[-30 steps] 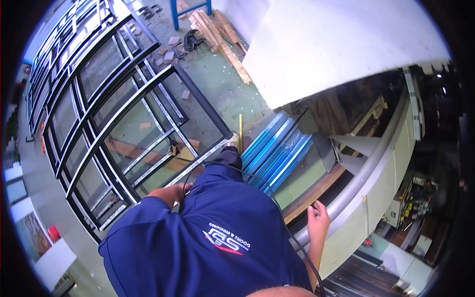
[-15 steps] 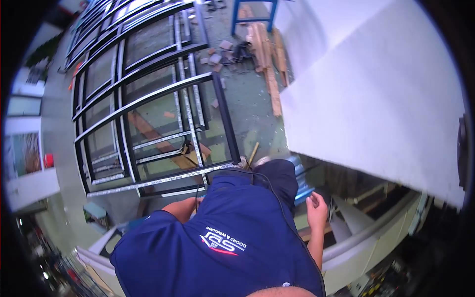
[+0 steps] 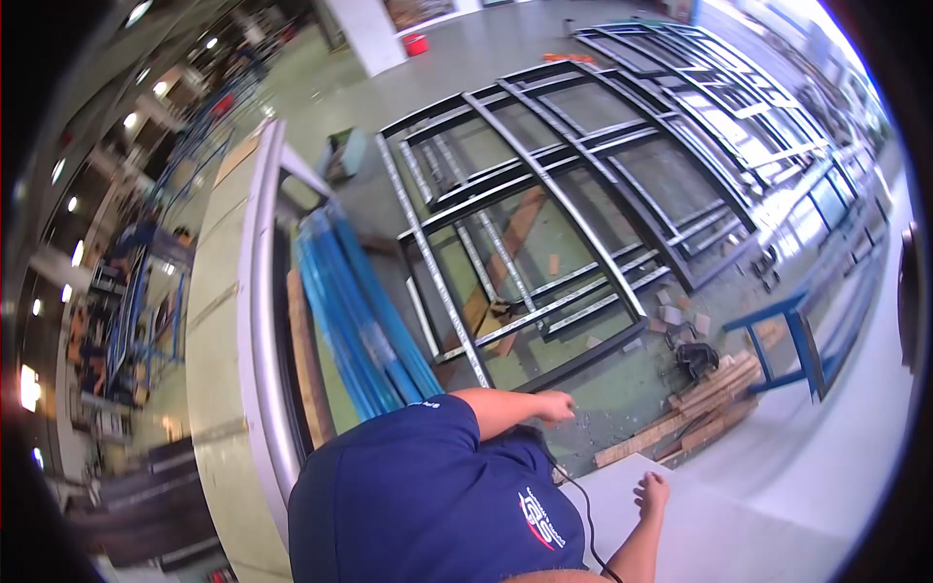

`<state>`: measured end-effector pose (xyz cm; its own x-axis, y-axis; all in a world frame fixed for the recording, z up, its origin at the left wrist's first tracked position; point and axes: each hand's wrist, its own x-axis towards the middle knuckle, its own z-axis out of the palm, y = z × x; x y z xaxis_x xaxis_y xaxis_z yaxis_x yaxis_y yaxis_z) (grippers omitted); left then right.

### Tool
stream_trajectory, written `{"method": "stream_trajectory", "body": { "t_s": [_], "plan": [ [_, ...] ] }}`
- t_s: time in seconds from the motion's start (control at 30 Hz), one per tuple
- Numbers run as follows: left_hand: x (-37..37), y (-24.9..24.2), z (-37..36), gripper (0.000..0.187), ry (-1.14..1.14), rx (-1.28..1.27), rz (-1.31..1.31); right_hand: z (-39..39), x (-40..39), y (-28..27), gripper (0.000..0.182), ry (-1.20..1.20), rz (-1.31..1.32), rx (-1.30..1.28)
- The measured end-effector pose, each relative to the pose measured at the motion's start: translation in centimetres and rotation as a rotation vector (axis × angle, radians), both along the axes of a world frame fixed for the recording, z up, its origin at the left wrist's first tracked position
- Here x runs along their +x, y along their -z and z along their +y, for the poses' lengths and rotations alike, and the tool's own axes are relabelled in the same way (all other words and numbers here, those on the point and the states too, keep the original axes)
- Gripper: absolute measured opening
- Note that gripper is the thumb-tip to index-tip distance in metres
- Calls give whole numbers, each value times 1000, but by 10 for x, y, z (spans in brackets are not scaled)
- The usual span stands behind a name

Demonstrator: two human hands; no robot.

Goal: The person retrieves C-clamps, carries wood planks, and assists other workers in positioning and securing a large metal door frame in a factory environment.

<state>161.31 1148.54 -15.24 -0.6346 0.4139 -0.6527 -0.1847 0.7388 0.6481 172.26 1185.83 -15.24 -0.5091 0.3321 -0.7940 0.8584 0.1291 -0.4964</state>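
Note:
My left hand (image 3: pixel 556 406) is out in front of my dark blue shirt (image 3: pixel 408 496), its fingers curled in, with nothing visible in it. It is nearest to the black metal frames (image 3: pixel 588 374), without touching them. Lower right, my right hand (image 3: pixel 653 489) hangs over a white surface (image 3: pixel 709 525), its fingers loosely bent and apart, holding nothing. A thin black cable (image 3: pixel 588 505) runs down past my shirt between the hands.
Blue-wrapped long profiles (image 3: pixel 355 311) lie left of the frames, beside a long pale structure with a rounded metal edge (image 3: pixel 255 340). Wooden boards (image 3: pixel 680 423) and a blue stand (image 3: pixel 802 350) are at the right. A greenish box (image 3: pixel 345 154) stands on the floor.
The view has turned left, so the frames now lie further right and the blue profiles show fully. My left hand has come out from beside my body into view.

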Motion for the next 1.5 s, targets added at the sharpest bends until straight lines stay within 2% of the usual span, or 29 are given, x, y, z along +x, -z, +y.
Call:
{"method": "stream_trajectory", "body": {
  "t_s": [0.1,0.17,0.23,0.3,0.37,0.43,0.47,0.5,0.53,0.57,0.6,0.67,0.73,0.8,0.9,0.97,1.03,1.07,1.1,1.13,1.17,1.2,1.27,1.33,1.37,1.43,1.5],
  "plan": [
    [40,20,52,45,236,123,135,43,-44,3,43,40,-13,57],
    [46,5,73,42,438,129,51,51,-67,-4,33,98,38,68],
    [30,-24,83,42,474,26,66,61,-86,-1,34,55,41,85],
    [-2,-17,89,41,404,-6,92,67,-113,7,34,28,26,103],
    [-26,-17,102,41,403,-59,133,76,-120,10,39,-101,45,98],
    [-56,6,109,44,371,-119,103,100,-127,51,44,-136,28,-12],
    [-73,10,113,46,326,-125,45,97,-131,51,41,-119,82,57],
    [-99,-5,127,50,398,-187,-76,102,-133,59,35,-45,84,63],
    [-108,24,134,51,381,-167,-8,118,-131,82,34,-103,115,182],
    [-118,45,137,48,365,-91,41,127,-136,83,33,-235,31,330],
    [-140,48,151,50,372,-133,-90,138,-131,116,32,-88,22,383],
    [-165,84,165,53,497,-188,-91,156,-139,136,32,-96,-119,392],
    [-195,103,185,53,594,-222,-88,167,-152,157,37,31,-244,358],
    [-210,97,192,50,620,-299,-69,173,-159,178,37,45,-273,344],
    [-220,145,203,50,593,-306,-120,194,-185,226,41,14,-326,309],
    [-206,166,206,50,542,-306,-150,204,-202,265,48,32,-342,321],
    [-205,172,220,49,630,-394,-98,225,-227,313,53,-27,-345,334],
    [-206,178,229,47,578,-379,-45,229,-241,339,58,-21,-325,362],
    [-207,183,235,47,558,-400,-84,238,-255,363,67,66,-300,291],
    [-210,189,242,45,486,-318,-51,257,-251,425,75,11,-305,323],
    [-215,195,245,44,424,-236,-10,259,-289,422,83,29,-367,321],
    [-217,198,246,42,366,-219,-22,268,-304,452,94,-13,-327,375],
    [-218,203,253,37,246,-180,-12,299,-309,548,106,55,-260,431],
    [-217,206,258,35,224,-206,-39,298,-356,553,121,26,-405,534],
    [-218,209,260,35,212,-223,-60,298,-370,561,121,4,-419,521],
    [-223,212,262,34,194,-246,-97,296,-392,572,130,169,-591,517],
    [-229,217,266,32,176,-244,-110,290,-400,595,132,234,-614,517]
  ]
}}
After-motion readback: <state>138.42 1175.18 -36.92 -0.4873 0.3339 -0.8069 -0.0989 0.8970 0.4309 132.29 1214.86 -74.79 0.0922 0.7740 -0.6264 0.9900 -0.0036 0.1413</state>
